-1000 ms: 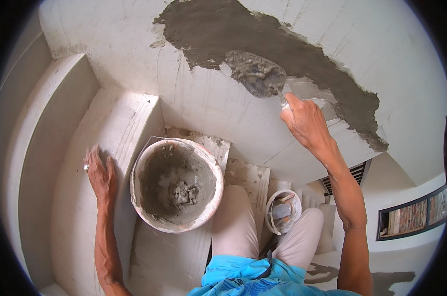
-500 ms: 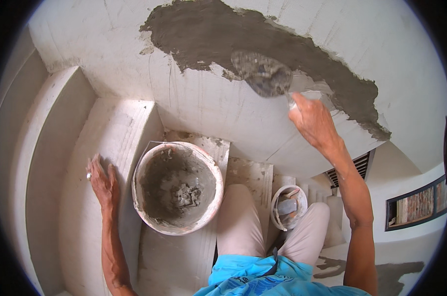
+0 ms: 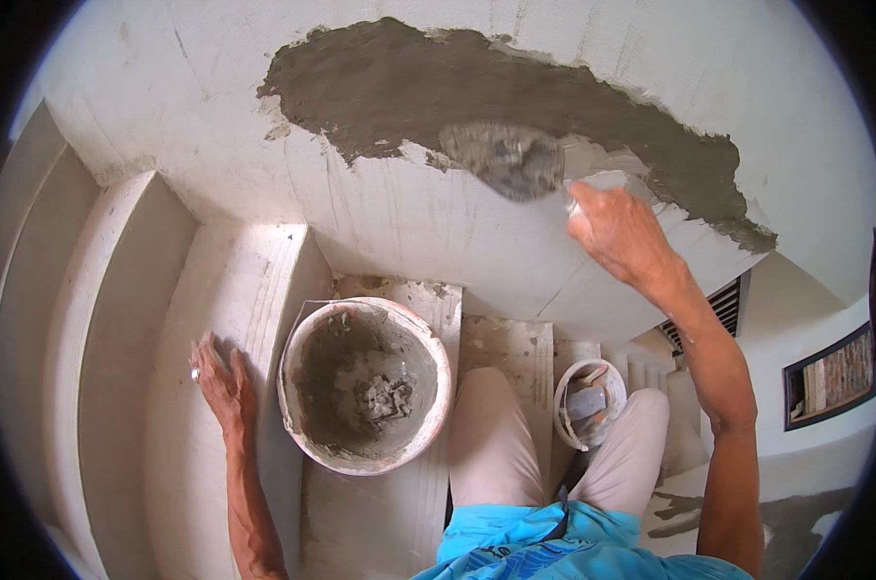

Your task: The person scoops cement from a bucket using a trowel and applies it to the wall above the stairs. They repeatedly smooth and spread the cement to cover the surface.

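My right hand point(image 3: 623, 237) is closed around the handle of a trowel point(image 3: 507, 162). Its broad rounded blade, caked with grey mortar and blurred by motion, lies over the lower edge of a wet mortar patch point(image 3: 409, 82) on the white wall. Whether the blade touches the wall I cannot tell. My left hand point(image 3: 227, 387), with a ring on one finger, rests on a pale stair step point(image 3: 191, 454), fingers stretched out. Beside it stands a large bucket point(image 3: 440, 425) coated inside with mortar, a lumpy heap at its bottom.
A smaller white bucket point(image 3: 561, 425) with tools in it stands by my right knee. Stair treads rise to the left and descend to the right. A dark-framed opening point(image 3: 829, 377) and a dark slatted grille point(image 3: 726, 307) lie at the right. Grey smears mark the surface at lower right.
The view has tilted a little, so the steps and buckets appear lower and further right. The trowel keeps nearly the same place on the patch; my left hand still rests on the step.
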{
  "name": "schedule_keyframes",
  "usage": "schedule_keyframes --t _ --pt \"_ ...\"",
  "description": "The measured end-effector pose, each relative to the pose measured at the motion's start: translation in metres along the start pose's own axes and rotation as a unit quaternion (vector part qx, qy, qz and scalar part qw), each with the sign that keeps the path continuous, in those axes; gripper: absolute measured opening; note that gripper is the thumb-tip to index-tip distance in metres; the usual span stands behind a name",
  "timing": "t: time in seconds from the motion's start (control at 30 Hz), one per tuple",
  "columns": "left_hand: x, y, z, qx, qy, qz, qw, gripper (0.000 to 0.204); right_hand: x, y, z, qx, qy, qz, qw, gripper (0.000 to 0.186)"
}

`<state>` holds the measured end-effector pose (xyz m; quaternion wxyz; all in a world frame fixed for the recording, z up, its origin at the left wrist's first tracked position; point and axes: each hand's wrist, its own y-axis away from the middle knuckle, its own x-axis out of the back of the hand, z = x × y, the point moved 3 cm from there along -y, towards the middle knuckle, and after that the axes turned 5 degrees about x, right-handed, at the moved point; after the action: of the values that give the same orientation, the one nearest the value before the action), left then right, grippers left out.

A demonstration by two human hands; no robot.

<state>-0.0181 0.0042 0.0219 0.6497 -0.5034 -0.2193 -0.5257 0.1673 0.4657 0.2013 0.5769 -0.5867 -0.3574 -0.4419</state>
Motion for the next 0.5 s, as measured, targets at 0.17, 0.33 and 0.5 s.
schedule_keyframes --t 0.17,0.33,0.5 --pt "0.004 0.0 0.001 0.027 -0.007 -0.019 0.999 0.049 0.029 -0.035 0.0 -0.008 -0.009 0.045 0.999 0.014" --pt "-0.005 0.0 0.004 0.018 0.0 -0.02 1.0 0.05 0.008 -0.011 0.019 -0.006 0.049 0.011 0.999 0.014" --pt "-0.001 0.002 -0.001 0.018 0.009 -0.017 1.0 0.05 -0.039 0.071 0.026 -0.038 0.004 -0.146 0.989 0.013"
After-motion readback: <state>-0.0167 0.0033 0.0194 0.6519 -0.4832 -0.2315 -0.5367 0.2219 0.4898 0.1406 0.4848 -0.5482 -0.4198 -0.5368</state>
